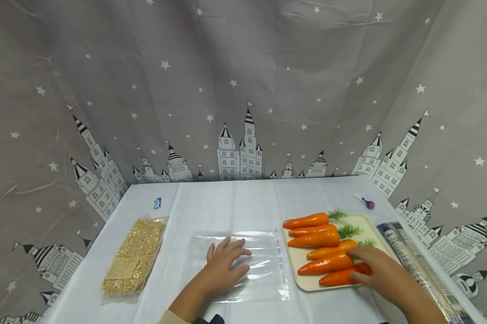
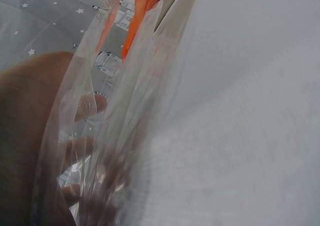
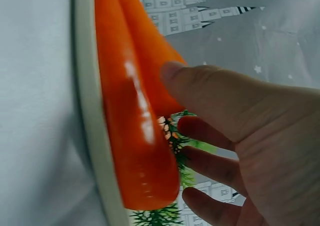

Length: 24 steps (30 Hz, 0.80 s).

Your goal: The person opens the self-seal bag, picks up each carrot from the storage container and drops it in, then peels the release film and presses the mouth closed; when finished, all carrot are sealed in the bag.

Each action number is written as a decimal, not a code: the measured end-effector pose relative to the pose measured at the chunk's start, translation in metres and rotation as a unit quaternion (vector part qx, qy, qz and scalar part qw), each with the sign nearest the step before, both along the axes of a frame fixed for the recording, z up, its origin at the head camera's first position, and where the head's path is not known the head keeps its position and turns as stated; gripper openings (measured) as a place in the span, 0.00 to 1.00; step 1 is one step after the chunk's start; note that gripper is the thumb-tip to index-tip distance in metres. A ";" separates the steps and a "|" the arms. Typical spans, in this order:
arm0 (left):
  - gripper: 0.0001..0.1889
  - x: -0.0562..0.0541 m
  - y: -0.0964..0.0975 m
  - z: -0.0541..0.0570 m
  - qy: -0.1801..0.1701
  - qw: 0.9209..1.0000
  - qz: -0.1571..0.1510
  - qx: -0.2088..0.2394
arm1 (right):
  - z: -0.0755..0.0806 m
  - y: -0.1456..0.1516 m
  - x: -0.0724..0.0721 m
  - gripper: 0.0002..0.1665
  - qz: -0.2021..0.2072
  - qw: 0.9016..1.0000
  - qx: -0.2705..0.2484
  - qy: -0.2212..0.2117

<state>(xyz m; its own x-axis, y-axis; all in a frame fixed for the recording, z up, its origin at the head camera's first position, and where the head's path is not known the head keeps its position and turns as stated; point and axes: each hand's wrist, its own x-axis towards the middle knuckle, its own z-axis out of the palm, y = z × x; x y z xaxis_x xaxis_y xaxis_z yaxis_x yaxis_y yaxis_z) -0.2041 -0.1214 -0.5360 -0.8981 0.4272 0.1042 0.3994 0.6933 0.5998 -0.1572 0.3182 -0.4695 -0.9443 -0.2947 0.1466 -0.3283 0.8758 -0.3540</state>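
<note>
My left hand (image 1: 224, 266) rests with spread fingers on a clear flat plastic bag (image 1: 263, 281) in the head view. Folds of the bag (image 2: 125, 101) cross in front of its fingers in the left wrist view. To the right, several orange carrots (image 1: 313, 241) with green tops lie side by side on a cream tray (image 1: 304, 284). My right hand (image 1: 379, 272) reaches over the thick ends of the nearest carrots. In the right wrist view its thumb (image 3: 187, 83) overlaps one carrot (image 3: 150, 51), and the fingers are loosely bent and apart beside the leafy tops.
On the left lies a packed bag of yellow grains (image 1: 136, 256) with a label, and a small blue packet (image 1: 157, 203) behind it. A wrapped lollipop (image 1: 367, 202) and a long clear-wrapped pack (image 1: 417, 265) lie right of the tray. A grey castle-print curtain (image 1: 243, 81) hangs behind the white-covered table.
</note>
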 end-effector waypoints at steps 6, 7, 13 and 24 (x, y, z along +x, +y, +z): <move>0.18 0.000 -0.001 0.000 -0.008 1.000 -0.002 0.002 | -0.004 -0.003 -0.002 0.28 -0.007 1.000 0.001 0.005; 0.18 0.000 -0.001 0.000 -0.005 1.000 -0.002 0.003 | -0.005 -0.004 -0.003 0.28 -0.009 1.000 -0.001 0.008; 0.17 -0.001 0.000 0.000 0.007 1.000 -0.002 0.008 | -0.009 -0.011 -0.005 0.29 -0.012 0.999 -0.005 0.032; 0.18 0.002 0.000 0.001 0.002 1.000 0.000 0.005 | -0.013 -0.017 -0.007 0.29 -0.033 0.999 0.001 -0.018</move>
